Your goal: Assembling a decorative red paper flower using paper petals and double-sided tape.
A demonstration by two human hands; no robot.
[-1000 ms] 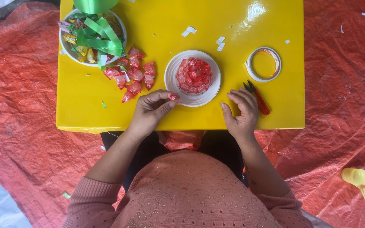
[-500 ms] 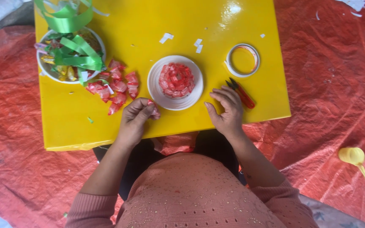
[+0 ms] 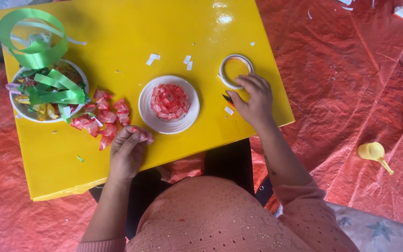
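On a yellow table (image 3: 127,42) stands a white plate (image 3: 148,112) with red wrapped candies (image 3: 169,101) set in a ring. My left hand (image 3: 127,151) rests at the front edge and pinches one red candy (image 3: 144,136), next to a loose pile of red candies (image 3: 101,116). My right hand (image 3: 253,100) lies flat over dark red-handled scissors (image 3: 226,98), fingers reaching to a white tape roll (image 3: 233,70).
A white bowl (image 3: 22,112) of mixed candies and green ribbon (image 3: 38,44) stands at the table's left. White paper scraps (image 3: 153,59) dot the top. Red tarp (image 3: 360,70) covers the floor, with a small yellow object (image 3: 373,152) at right.
The view has tilted and shifted. My right hand moved up from the front edge over the scissors toward the tape roll. My left hand still pinches a red candy.
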